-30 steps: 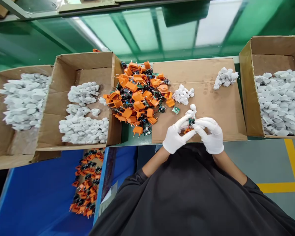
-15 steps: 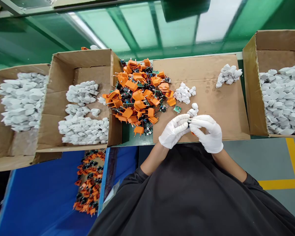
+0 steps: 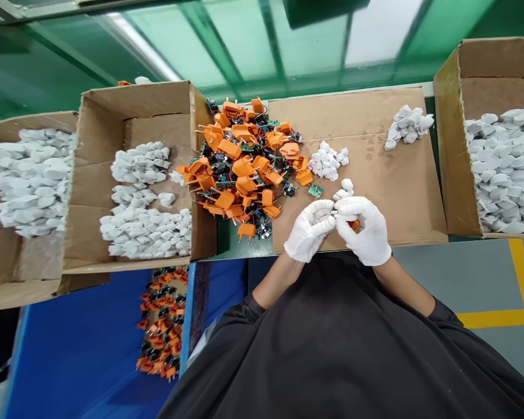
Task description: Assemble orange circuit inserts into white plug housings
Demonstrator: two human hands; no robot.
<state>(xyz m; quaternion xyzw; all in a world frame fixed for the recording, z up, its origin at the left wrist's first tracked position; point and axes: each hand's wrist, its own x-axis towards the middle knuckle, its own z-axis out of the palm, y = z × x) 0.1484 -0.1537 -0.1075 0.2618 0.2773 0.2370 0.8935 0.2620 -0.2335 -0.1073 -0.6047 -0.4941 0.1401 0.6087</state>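
Glossy green panelling backs the bench. From the left I see creased cardboard cartons of matte, irregular white pieces, then a jagged heap of orange plugs, whose thin wires could snag if tugged. Beyond, the left hand and right hand pinch a small dark part between them; smooth glove cloth might let it slip.

Small dark piece, mostly hidden, between left hand and right hand; orange part partly covered.
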